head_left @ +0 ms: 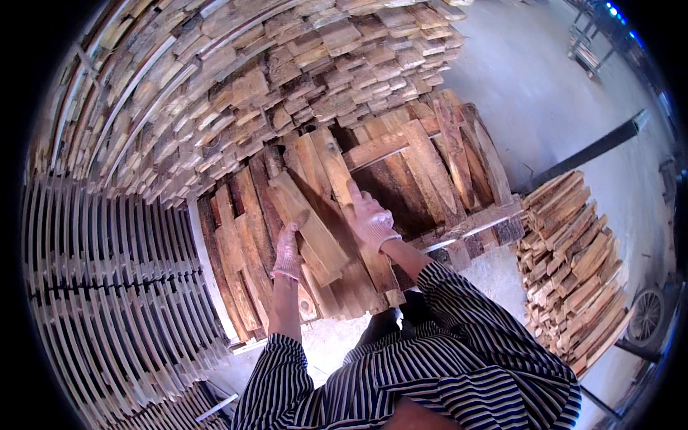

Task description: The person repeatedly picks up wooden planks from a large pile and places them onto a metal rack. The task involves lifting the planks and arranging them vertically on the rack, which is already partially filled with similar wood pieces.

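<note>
My left hand [288, 251], in a pale knitted glove, grips the left edge of a light wooden board [319, 244], thumb laid over its top face. That board lies tilted across other planks. My right hand [373, 221], gloved too, is closed on the right edge of a long narrow plank [331, 161], one finger stretched along it. Its fingers beneath the plank are hidden. Under and around both pieces is a waist-high pile of rough planks [247, 208]. To the right of my right hand, a dark gap opens between loose boards [423, 158].
A tall stack of boards [308, 64] rises behind the pile. On the left stands a rack of spaced slats [107, 287]. A lower stack of short wood pieces [573, 265] is at right, near a spoked wheel [646, 316] and a dark beam [591, 149].
</note>
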`<state>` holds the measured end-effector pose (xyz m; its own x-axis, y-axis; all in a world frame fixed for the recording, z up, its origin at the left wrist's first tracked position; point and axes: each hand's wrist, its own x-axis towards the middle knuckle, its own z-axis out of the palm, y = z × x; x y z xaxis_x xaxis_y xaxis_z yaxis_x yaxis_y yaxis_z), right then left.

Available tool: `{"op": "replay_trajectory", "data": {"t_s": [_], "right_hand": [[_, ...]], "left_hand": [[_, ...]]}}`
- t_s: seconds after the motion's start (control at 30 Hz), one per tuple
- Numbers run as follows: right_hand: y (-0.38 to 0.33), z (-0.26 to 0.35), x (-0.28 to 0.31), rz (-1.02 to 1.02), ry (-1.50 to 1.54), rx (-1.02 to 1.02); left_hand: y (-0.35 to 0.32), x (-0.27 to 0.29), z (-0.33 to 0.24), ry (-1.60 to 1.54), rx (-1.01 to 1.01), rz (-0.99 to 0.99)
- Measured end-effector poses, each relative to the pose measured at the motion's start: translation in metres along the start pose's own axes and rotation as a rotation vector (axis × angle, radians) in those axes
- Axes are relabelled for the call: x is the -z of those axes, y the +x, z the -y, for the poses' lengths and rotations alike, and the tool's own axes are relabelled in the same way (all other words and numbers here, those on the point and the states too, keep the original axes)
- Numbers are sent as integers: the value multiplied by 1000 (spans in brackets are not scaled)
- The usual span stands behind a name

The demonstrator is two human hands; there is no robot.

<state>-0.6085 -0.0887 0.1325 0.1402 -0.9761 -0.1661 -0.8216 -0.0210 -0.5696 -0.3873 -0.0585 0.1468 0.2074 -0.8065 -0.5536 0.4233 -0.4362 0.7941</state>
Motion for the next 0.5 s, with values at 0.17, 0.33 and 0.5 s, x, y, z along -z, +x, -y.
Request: {"op": "replay_trajectory", "data": {"t_s": [0.17,0.33,0.5], "right_hand": [[6,-12,19,-7,-41,-53],[-56,-2,42,-265,128,123],[-128,-87,47,-245,312,39]], "left_hand": [[-23,-59,-16,-48,-124,145],[-19,-5,-10,-69,86,350],[9,-7,6,114,115,313]]}}
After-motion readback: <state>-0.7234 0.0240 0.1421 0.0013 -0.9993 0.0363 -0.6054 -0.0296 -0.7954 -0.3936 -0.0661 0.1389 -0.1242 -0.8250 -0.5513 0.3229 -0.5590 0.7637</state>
